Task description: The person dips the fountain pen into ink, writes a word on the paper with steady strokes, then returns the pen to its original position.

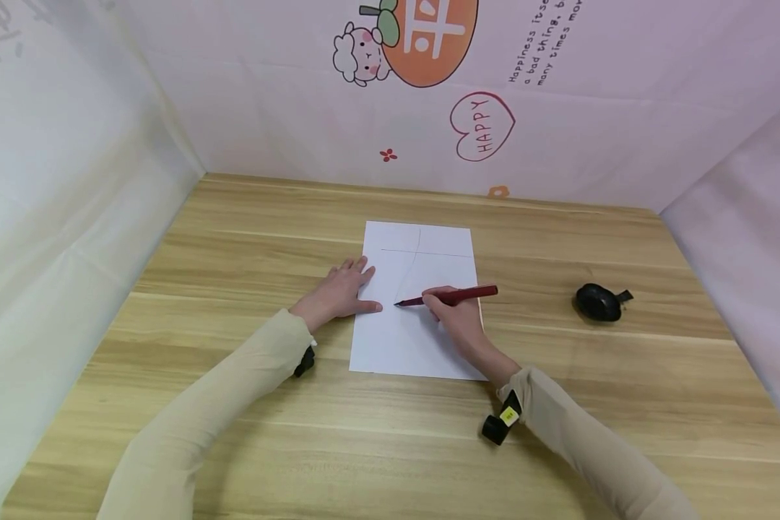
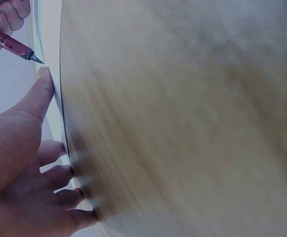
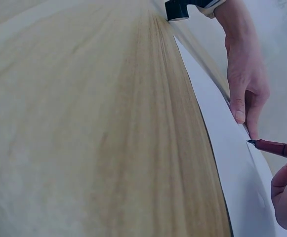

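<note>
A white sheet of paper (image 1: 409,347) lies on the wooden table, with a thin horizontal line and a curved line crossing it drawn in its upper part. My right hand (image 1: 456,318) pinches a dark red fountain pen (image 1: 471,294), its nib at the lower end of the curved line. In the left wrist view, the pen (image 2: 16,47) shows a dark metal nib close to my left thumb. My left hand (image 1: 338,295) rests with fingers spread over the paper's left edge, the thumb on the sheet. The right wrist view shows both hands near the nib.
A black rounded object (image 1: 598,302) with a small tab sits on the table (image 1: 266,238) to the right of the paper; its kind is unclear. A white printed cloth (image 1: 286,130) hangs behind the table, with white cloth at both sides.
</note>
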A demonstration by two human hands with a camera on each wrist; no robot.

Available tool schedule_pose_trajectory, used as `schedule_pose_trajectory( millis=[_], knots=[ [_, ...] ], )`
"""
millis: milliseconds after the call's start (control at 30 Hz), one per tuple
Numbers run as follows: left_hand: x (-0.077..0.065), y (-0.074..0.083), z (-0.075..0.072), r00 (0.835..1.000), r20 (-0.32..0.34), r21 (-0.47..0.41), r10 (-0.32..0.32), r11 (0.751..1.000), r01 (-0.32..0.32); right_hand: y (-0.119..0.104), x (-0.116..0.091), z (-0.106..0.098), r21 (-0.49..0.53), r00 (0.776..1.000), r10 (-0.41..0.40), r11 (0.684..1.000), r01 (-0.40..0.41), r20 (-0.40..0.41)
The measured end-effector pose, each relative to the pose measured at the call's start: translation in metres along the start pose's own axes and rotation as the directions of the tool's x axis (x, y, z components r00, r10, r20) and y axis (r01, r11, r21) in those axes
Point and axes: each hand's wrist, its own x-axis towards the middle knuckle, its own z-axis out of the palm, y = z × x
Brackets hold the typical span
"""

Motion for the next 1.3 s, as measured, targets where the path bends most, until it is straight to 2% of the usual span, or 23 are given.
schedule_pose_trajectory(
  millis=[67, 300, 467, 600, 833, 1300],
  knots=[
    [0.000, 0.000, 0.000, 1.000, 0.001, 0.004, 0.002, 1.000, -0.002, 0.000, -0.001, 0.000, 0.007, 1.000, -0.003, 1.000, 0.003, 0.001],
    [-0.001, 0.000, 0.000, 1.000, -0.002, -0.015, 0.007, 1.000, -0.007, -0.020, -0.016, 0.001, 0.043, 1.000, -0.018, 0.999, 0.017, 0.023],
    [0.000, 0.000, 0.001, 1.000, -0.002, -0.010, 0.001, 1.000, -0.001, -0.002, -0.005, 0.001, 0.061, 1.000, 0.006, 0.998, -0.008, 0.028],
    [0.000, 0.000, 0.000, 1.000, 0.000, -0.001, -0.004, 1.000, 0.004, 0.003, -0.004, 0.001, 0.057, 0.999, 0.011, 0.998, -0.013, 0.031],
    [-0.001, 0.002, -0.001, 1.000, 0.003, 0.004, -0.002, 1.000, 0.002, 0.005, -0.008, 0.002, 0.047, 0.999, -0.018, 0.999, 0.016, 0.027],
    [-0.002, 0.004, -0.002, 1.000, 0.004, 0.005, -0.010, 1.000, 0.010, 0.005, -0.016, 0.002, 0.065, 0.999, 0.004, 0.998, -0.007, 0.051]
  ],
)
